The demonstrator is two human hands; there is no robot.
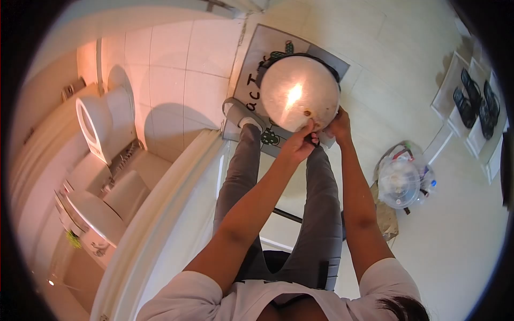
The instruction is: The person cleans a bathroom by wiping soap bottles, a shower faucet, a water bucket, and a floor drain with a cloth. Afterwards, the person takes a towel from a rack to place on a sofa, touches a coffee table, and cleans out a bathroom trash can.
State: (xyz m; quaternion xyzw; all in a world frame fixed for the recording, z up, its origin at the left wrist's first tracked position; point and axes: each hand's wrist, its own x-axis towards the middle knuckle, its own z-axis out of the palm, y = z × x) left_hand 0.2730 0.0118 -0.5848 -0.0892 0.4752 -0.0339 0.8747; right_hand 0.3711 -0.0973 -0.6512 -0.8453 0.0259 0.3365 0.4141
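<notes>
A round, white, glossy thing [286, 99], like a lid or domed cover, is in front of me above the mat, with a bright light reflected on it. Dark material [326, 61] shows around its far rim. Near its close edge is a small brown spot. My left hand [301, 145] is closed at this near edge, fingers pinched together beside something small and dark. My right hand [338, 128] curls against the near right rim, its fingertips partly hidden. I cannot make out what either hand pinches.
A grey mat [247, 80] with lettering and cactus pictures lies beneath. A slipper [238, 112] is on my left foot. At right are a clear plastic bag [401, 179] of items and a rack [447, 99] with black sandals [487, 109]. Left, past a doorway, stands a toilet [99, 123].
</notes>
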